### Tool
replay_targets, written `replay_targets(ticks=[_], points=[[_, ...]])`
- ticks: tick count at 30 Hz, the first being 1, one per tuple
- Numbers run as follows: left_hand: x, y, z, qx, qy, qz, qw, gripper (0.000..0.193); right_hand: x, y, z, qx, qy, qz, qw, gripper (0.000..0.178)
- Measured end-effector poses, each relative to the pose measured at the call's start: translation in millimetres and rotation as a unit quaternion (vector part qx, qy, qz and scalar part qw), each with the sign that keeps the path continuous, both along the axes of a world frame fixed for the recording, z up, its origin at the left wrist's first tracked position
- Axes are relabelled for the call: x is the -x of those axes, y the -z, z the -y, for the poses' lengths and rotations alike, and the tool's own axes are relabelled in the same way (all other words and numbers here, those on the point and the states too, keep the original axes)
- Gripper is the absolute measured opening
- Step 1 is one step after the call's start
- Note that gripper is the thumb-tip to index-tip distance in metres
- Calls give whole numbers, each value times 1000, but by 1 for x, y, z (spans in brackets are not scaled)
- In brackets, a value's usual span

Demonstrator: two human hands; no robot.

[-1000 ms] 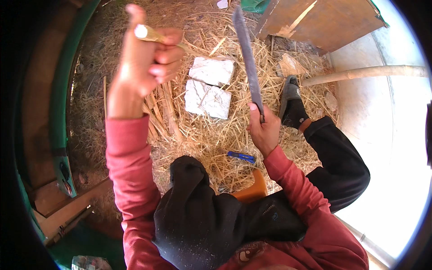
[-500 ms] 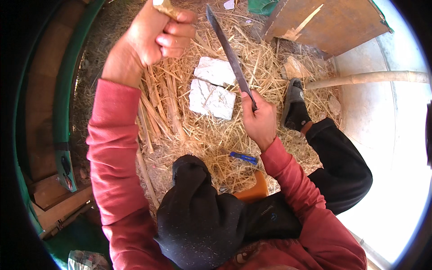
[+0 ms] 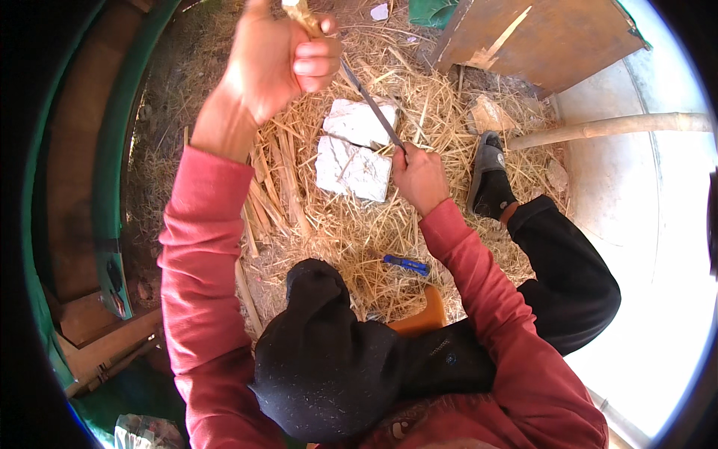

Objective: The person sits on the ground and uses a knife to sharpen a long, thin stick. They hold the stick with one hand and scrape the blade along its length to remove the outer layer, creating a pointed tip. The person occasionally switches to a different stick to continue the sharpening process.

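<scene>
At the top of the view, my left hand (image 3: 273,67) is closed around a pale stick (image 3: 305,15), whose end sticks out above the fingers. My right hand (image 3: 423,176) grips a long dark knife (image 3: 376,112) by its handle. The blade slants up and left, and its tip reaches beside my left fingers; whether it touches the stick I cannot tell. Below the blade, two white blocks (image 3: 353,169) lie side by side on the straw. Long split strips (image 3: 283,176) of wood or bamboo are spread left of the blocks.
A blue folding-type tool (image 3: 406,264) lies on the straw near an orange plastic piece (image 3: 420,317). Rusty brown panel (image 3: 546,37) stands at the far right, above a bamboo pole (image 3: 613,130). Green-edged boards (image 3: 112,150) line the left side. My legs are bent at either side.
My left hand has shifted right with the stick. My right hand has moved slightly left, and the knife has swung leftward, bringing its tip close to my left hand.
</scene>
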State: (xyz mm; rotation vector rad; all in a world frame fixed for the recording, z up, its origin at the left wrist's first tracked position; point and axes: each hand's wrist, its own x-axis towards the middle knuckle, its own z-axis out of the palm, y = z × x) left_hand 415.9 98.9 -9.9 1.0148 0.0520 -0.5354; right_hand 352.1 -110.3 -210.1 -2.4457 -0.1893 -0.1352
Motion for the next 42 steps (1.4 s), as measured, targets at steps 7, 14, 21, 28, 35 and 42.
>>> replay_targets(ticks=[7, 14, 21, 28, 35, 42], points=[[20, 0, 11, -647, -90, 350, 672, 64, 2, -45, 0, -112, 11, -117, 987, 28], [-26, 11, 11, -367, -300, 423, 772, 46, 21, -36, 6, -115, 17, -49, 992, 24], [-45, 24, 8, -262, -402, 361, 800, 46, 20, -75, -19, -190, 36, 148, 970, 16], [-44, 26, 26, -256, -393, 387, 794, 49, 16, 22, -10, 71, 8, -55, 996, 32], [-39, 29, 14, -216, -410, 391, 795, 48, -1, -77, -7, -323, 27, -157, 933, 34], [-49, 44, 16, -165, -359, 425, 815, 49, 21, 70, -11, 147, -10, -21, 989, 30]])
